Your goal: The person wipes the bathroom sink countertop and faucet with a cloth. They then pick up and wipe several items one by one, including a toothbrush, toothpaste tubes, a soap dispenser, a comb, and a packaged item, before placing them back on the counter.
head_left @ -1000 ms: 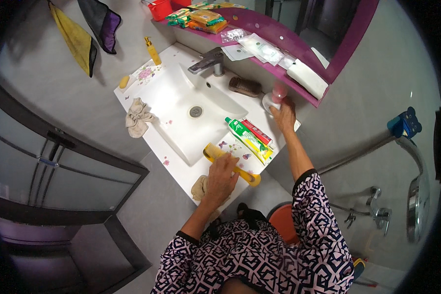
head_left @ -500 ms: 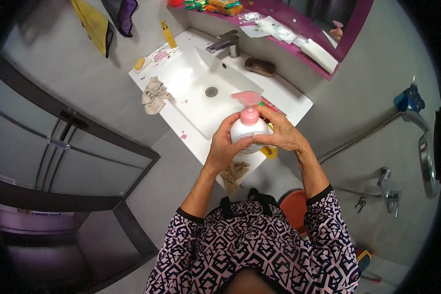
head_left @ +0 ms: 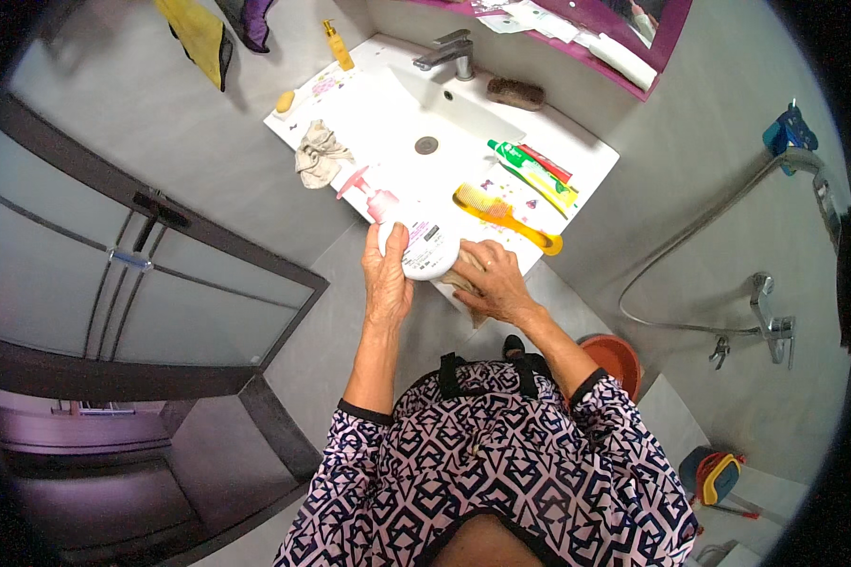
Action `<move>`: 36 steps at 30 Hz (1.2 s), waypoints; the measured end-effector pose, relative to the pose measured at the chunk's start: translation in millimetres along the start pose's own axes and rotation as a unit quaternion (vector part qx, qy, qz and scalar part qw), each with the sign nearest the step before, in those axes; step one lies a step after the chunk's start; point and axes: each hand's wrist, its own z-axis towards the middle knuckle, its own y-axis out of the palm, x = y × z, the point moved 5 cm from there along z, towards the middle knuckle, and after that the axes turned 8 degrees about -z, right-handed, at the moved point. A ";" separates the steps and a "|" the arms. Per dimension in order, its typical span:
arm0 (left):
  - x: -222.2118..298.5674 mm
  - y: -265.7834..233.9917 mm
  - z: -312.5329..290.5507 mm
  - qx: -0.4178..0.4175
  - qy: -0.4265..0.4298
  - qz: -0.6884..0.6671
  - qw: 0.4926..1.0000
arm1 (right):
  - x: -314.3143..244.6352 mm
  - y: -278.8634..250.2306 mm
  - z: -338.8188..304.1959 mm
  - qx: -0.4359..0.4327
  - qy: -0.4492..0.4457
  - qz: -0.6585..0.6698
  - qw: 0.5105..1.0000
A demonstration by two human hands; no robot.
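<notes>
My left hand (head_left: 388, 274) is closed round a white pump bottle (head_left: 433, 248) with a pink pump head, tilted to the left over the front edge of the washbasin (head_left: 402, 104). The printed side of the bottle faces up. Just right of the bottle's base, my right hand (head_left: 497, 283) has its fingers and thumb on a beige cloth (head_left: 460, 276), which is mostly hidden beneath them. A yellow comb (head_left: 506, 222) lies beyond this hand on the basin's right side. Farther back are a green and yellow tube (head_left: 531, 174) and a red tube (head_left: 550, 164).
A grey crumpled cloth (head_left: 321, 156) hangs over the basin's left edge. At the back stand a yellow pump bottle (head_left: 338, 47), a faucet (head_left: 456, 55) and a brown brush (head_left: 515, 93). A red-brown basin (head_left: 612, 361) sits on the floor; a shower hose (head_left: 667, 248) loops along the right wall.
The pump bottle has moved left and tipped over, now in my left hand alone. My right hand has left it and come down onto the beige cloth. The comb and tubes are uncovered.
</notes>
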 end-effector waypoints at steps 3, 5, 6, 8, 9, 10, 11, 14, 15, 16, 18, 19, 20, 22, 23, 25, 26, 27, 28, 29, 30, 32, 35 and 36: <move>-5.4 -7.2 -3.1 0.010 -0.002 0.001 1.000 | 6.2 26.5 -9.7 0.014 0.012 -0.023 1.000; -8.3 -8.2 -8.6 0.017 0.009 0.009 1.000 | 23.5 36.5 -11.8 0.065 0.034 0.003 0.997; -7.3 -7.6 -11.0 0.020 0.020 0.017 0.999 | 27.3 21.9 -3.1 0.113 0.122 0.165 0.972; -4.8 -6.7 -15.7 0.030 0.046 0.033 0.998 | 20.9 -13.1 9.3 0.172 0.233 0.301 0.909; -3.6 -2.6 -16.6 0.025 0.058 0.046 0.997 | 13.8 -34.9 16.6 0.208 0.228 0.304 0.901; -3.8 2.7 -18.0 0.020 0.065 0.058 0.996 | -2.4 -56.0 25.0 0.232 0.164 0.263 0.922; -3.4 10.9 -20.2 0.013 0.072 0.071 0.995 | -21.4 -74.4 33.6 0.255 0.101 0.220 0.936; 2.0 34.0 -29.8 0.031 0.149 0.177 0.972 | -65.6 -83.4 39.2 0.267 0.020 0.071 0.961; 6.3 37.0 -34.0 0.030 0.186 0.213 0.959 | -74.3 -84.8 40.0 0.283 0.007 0.035 0.959; 3.4 25.5 -31.1 0.038 0.196 0.257 0.946 | -74.5 -89.2 44.3 0.295 0.007 0.039 0.955; 13.1 42.6 -35.1 0.036 0.186 0.263 0.946 | -66.4 -96.5 53.9 0.316 0.013 0.049 0.947; 16.4 48.1 -36.9 0.037 0.180 0.267 0.946 | -58.4 -95.6 59.9 0.304 0.031 0.111 0.946; 17.4 51.3 -38.4 0.025 0.190 0.283 0.940 | -50.3 -97.3 66.4 0.292 0.050 0.169 0.940; 17.3 56.6 -39.7 0.001 0.213 0.318 0.924 | -26.9 -96.4 81.3 0.246 0.108 0.215 0.939; 19.3 54.4 -43.1 -0.007 0.222 0.307 0.926 | -17.5 -88.7 93.3 0.150 0.133 0.317 0.927; 8.0 52.0 -45.3 -0.039 0.224 0.275 0.934 | -1.2 -73.7 100.6 -0.040 0.191 0.484 0.853; 9.4 56.8 -43.7 -0.039 0.218 0.272 0.937 | -2.0 -76.8 103.3 -0.070 0.204 0.493 0.843; 8.6 55.8 -41.8 -0.038 0.212 0.275 0.937 | -0.4 -80.8 103.3 -0.007 0.192 0.448 0.873; 7.4 52.8 -39.7 -0.037 0.207 0.279 0.937 | -1.5 -81.8 99.0 0.057 0.178 0.399 0.898; 9.4 50.8 -37.4 -0.031 0.205 0.282 0.937 | -6.3 -85.0 96.1 0.118 0.158 0.349 0.916; 10.4 51.9 -36.7 -0.026 0.203 0.283 0.937 | -12.0 -86.6 89.1 0.140 0.112 0.333 0.926; 15.1 55.5 -38.9 -0.012 0.200 0.285 0.937 | -26.7 -94.7 76.9 0.218 0.076 0.253 0.940; 15.9 50.1 -39.5 -0.005 0.188 0.301 0.935 | -40.7 -94.0 59.2 0.235 0.047 0.159 0.958; 15.7 47.8 -37.8 0.006 0.176 0.297 0.938 | -44.9 -95.8 56.1 0.234 0.048 0.145 0.960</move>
